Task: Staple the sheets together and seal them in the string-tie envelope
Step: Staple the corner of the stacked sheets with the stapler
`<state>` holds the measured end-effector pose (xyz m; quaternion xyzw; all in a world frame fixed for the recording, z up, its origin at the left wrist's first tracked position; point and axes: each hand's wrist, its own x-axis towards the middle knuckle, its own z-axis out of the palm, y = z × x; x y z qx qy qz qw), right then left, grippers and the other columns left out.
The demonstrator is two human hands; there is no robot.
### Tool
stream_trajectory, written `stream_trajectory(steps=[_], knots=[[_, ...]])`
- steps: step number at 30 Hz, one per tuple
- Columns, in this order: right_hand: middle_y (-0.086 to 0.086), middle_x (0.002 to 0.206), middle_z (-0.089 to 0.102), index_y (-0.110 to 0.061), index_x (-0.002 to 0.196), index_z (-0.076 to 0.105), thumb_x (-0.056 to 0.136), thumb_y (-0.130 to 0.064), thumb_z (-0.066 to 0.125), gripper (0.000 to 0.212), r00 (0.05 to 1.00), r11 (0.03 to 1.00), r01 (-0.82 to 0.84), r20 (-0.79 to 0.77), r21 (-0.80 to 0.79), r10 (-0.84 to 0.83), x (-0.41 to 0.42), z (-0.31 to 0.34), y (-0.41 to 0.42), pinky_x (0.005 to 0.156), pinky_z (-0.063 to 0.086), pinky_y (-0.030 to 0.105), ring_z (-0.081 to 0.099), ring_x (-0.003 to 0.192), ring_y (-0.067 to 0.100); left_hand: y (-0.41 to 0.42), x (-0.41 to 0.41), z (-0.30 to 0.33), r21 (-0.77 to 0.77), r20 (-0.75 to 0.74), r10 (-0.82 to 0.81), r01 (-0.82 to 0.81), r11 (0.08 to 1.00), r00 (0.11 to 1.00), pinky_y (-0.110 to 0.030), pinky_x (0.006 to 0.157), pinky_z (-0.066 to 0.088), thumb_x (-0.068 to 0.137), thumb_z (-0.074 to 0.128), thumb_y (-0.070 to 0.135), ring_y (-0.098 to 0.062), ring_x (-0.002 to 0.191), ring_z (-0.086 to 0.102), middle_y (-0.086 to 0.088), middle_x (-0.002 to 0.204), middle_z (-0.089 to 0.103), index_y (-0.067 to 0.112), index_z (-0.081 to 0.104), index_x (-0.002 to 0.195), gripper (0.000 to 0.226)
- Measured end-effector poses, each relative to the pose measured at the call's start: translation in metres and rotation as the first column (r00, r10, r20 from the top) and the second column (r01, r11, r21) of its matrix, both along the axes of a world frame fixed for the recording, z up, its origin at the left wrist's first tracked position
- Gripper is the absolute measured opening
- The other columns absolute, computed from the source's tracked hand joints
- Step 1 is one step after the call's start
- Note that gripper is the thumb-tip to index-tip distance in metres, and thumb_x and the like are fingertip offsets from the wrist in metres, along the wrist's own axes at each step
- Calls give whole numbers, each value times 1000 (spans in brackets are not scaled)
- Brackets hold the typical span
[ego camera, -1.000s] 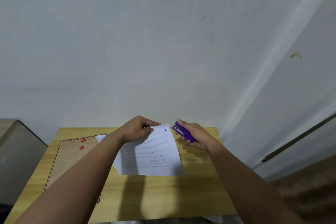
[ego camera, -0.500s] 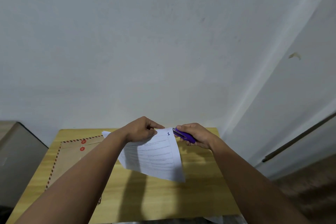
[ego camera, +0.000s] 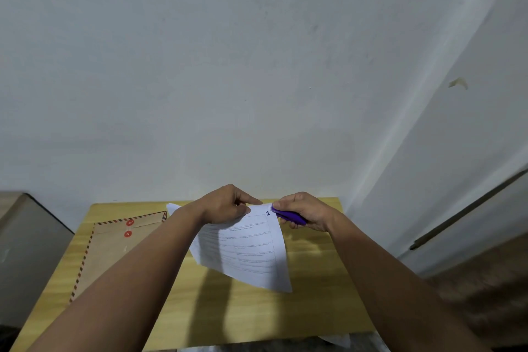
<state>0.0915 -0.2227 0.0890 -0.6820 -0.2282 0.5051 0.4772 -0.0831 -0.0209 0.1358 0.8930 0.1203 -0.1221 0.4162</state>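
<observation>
Pale grey wall (ego camera: pixel 228 66) fills most of what can be seen, with a white door (ego camera: pixel 471 137) off to the right. Below it a light wooden table (ego camera: pixel 314 294) stands against the wall. A brown string-tie envelope (ego camera: pixel 114 248) with a striped border lies flat at the table's left edge, its two red discs near the far edge — the left forearm crosses over its near part and hides it. Printed sheets (ego camera: pixel 251 251) are held up off the table over its middle, tilted, the top corner marked "1". The left hand (ego camera: pixel 225 204) pinches their top edge between thumb and fingers. The right hand (ego camera: pixel 305 213) is curled round a purple stapler (ego camera: pixel 288 216), whose nose meets that top right corner — I cannot tell whether it has bitten.
</observation>
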Motion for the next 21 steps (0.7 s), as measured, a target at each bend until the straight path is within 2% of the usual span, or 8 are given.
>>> stream_trajectory(steps=[2, 8, 12, 14, 16, 21], knots=[[12, 85, 71, -10, 97, 80, 82, -40, 85, 34, 1000, 1000, -6, 7, 0, 6, 1, -1, 0, 55, 46, 26, 64, 69, 16, 0, 1, 0, 1, -7, -5, 5, 1000, 1000, -48, 104, 55, 91, 51, 28, -32, 108, 71, -10, 113, 78, 61, 70, 116, 46], [10, 71, 67, -9, 90, 80, 86, -37, 81, 28, 999, 999, -43, 7, -31, 44, 0, 6, 0, 50, 44, 23, 58, 52, 13, -2, 1, 1, 8, -23, -14, 14, 1000, 1000, -48, 104, 55, 89, 50, 30, -31, 109, 71, -9, 114, 78, 58, 70, 121, 47], [12, 71, 64, -9, 90, 79, 73, -51, 87, 47, 995, 995, -90, 38, -49, 92, -1, 7, 3, 51, 44, 24, 55, 53, 15, 0, 1, 1, 10, -24, -26, 27, 1000, 999, -44, 103, 56, 91, 52, 28, -30, 105, 72, -8, 111, 79, 55, 70, 122, 45], [12, 70, 63, -7, 92, 77, 76, -51, 86, 47, 993, 993, -110, 44, -46, 112, -1, 6, 4, 52, 44, 25, 55, 54, 16, 0, 2, -1, 1, -8, -13, 13, 1000, 1000, -32, 92, 58, 96, 55, 21, -22, 85, 70, 0, 93, 80, 49, 73, 124, 43], [12, 67, 61, -4, 94, 74, 84, -45, 81, 43, 993, 992, -119, 22, -31, 120, 1, 5, 4, 52, 44, 26, 53, 52, 17, -2, 3, 2, -21, 8, -8, 8, 1000, 1000, -22, 76, 48, 100, 57, 13, -11, 66, 53, 7, 69, 66, 42, 74, 124, 42], [12, 62, 55, -5, 84, 68, 94, -30, 75, 28, 994, 995, -95, -52, 23, 96, 1, 9, 4, 50, 40, 25, 47, 48, 18, 0, 4, 4, -84, 26, 10, -8, 996, 1000, -15, 67, 41, 102, 57, 8, -4, 59, 43, 14, 58, 54, 34, 74, 128, 40]])
